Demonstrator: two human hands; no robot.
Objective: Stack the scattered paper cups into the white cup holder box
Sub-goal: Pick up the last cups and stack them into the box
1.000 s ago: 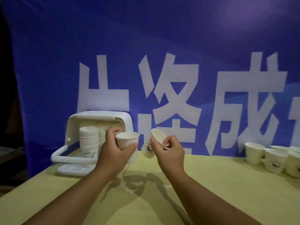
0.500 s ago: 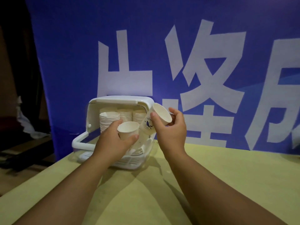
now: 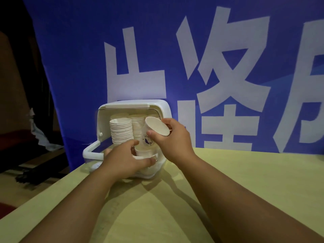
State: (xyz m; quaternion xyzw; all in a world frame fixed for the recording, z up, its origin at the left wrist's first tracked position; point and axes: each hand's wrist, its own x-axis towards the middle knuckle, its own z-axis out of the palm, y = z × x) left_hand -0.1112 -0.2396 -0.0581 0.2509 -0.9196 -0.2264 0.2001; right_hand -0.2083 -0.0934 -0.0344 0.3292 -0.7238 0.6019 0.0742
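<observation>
A white plastic cup holder box (image 3: 133,105) stood on the far left part of a pale yellow counter (image 3: 245,181), its rounded lid swung up and back so that the inside faced the person. Inside, a tall stack of white paper cups (image 3: 121,130) filled the left front place, and a second stack of white paper cups (image 3: 138,125) rose just behind and to the right of it. More rims showed further back, too dim to count.

The right hand (image 3: 173,139) held a white paper cup with a blue printed emblem (image 3: 154,132) in front of the box's open right side. Its thumb pressed the near wall and its fingers (image 3: 166,122) curled over the rim from behind. This cup was tilted (mouth turned up and toward the camera, base pointing down into the box) and was well clear of the counter.

Lower down, the left hand (image 3: 122,158) reached into the front right corner of the box. Its fingers and thumb were wrapped round a plain white paper cup (image 3: 143,152) that stood upright there, rim uppermost, just under the tilted cup. Whether that cup rested on other cups or on the box floor could not be told, as the hand covered its lower part.

Behind the counter hung a blue banner with large white characters (image 3: 70,50), and both bare forearms stretched across the counter toward the box.
</observation>
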